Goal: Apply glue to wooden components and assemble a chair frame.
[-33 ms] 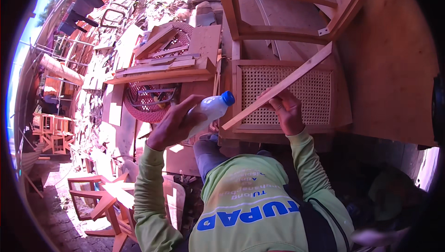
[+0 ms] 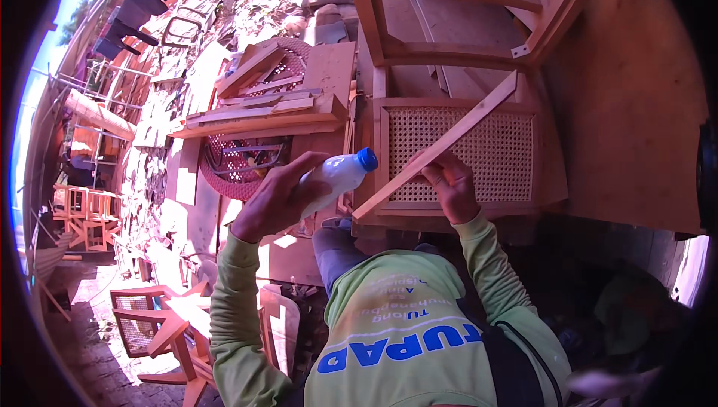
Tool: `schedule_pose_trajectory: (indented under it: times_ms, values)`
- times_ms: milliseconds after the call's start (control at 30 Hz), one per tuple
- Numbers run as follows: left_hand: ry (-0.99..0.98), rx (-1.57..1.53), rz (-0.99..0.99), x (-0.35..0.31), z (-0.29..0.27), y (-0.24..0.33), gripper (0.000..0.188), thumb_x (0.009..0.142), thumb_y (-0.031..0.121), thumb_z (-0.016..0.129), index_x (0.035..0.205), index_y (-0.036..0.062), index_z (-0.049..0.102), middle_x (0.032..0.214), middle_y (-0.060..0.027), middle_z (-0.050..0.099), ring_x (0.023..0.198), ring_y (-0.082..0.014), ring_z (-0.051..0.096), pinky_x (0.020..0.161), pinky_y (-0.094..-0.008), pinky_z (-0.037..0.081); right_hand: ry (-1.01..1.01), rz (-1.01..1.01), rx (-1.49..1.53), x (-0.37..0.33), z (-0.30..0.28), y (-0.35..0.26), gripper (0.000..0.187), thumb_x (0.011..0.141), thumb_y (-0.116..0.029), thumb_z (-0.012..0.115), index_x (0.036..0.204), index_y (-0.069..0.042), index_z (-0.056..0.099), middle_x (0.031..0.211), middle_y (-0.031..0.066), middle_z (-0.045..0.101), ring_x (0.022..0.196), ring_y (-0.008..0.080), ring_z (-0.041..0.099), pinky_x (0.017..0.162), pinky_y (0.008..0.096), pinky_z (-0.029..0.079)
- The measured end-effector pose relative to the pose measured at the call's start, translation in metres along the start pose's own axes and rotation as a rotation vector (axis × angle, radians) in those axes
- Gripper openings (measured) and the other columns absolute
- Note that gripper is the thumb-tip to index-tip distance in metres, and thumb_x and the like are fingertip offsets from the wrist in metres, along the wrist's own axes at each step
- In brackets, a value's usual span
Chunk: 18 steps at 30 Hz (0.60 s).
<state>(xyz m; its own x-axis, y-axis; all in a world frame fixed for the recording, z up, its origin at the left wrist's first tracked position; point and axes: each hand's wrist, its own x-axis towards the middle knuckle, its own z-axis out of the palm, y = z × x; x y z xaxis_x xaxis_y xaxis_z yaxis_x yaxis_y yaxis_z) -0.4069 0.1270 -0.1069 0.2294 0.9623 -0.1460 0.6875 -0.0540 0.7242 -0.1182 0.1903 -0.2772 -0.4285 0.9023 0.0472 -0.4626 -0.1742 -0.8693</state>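
While my left grip (image 2: 278,196) is wrapped around a white plastic bottle (image 2: 329,181), its blue cap (image 2: 367,158) tilted up and toward the right, my right grip (image 2: 454,188) pinches a slim wooden strip (image 2: 456,132) between thumb and fingers. The strip slants from near left to far right, passing over a cane panel (image 2: 501,156) set in a wooden frame — whether it touches the weave, I cannot tell. Bottle and strip are apart, the bottle's cap just left of the strip's near half. Beyond the panel, on the far side, stand the rails of a wooden chair frame (image 2: 456,51), with a broad brown board (image 2: 628,108) to its right. To my left, loose wooden pieces (image 2: 262,117) lie stacked across a round reddish woven piece (image 2: 228,187) — and nearer, at the left, wooden chairs (image 2: 170,326) lie tipped over.
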Motion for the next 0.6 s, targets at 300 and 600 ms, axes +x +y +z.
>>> schedule_pose_trajectory:
  times_ms: [300,600]
  values:
    - [-0.058,0.215,0.087,0.036,-0.045,0.055,0.026,0.095,0.018,0.072,0.112,0.0022,0.059,0.086,-0.0225,0.066,0.079,-0.0446,0.066,0.068,-0.0471,0.05,-0.136,0.061,-0.016,-0.027,0.057,0.078,0.028,0.099,0.007,0.059,0.126,0.002,0.058,0.123,0.0147,0.066,0.12,0.0254,0.065,0.107,0.0369,0.053]
    - [-0.097,0.266,0.248,0.055,-0.05,0.058,0.025,0.097,0.018,0.068,0.115,0.0018,0.061,0.092,-0.0218,0.068,0.079,-0.0435,0.067,0.069,-0.0468,0.051,-0.15,0.034,-0.051,-0.031,0.073,0.068,0.023,0.096,0.008,0.063,0.116,-0.001,0.057,0.106,0.0078,0.067,0.106,0.0207,0.069,0.098,0.0336,0.057]
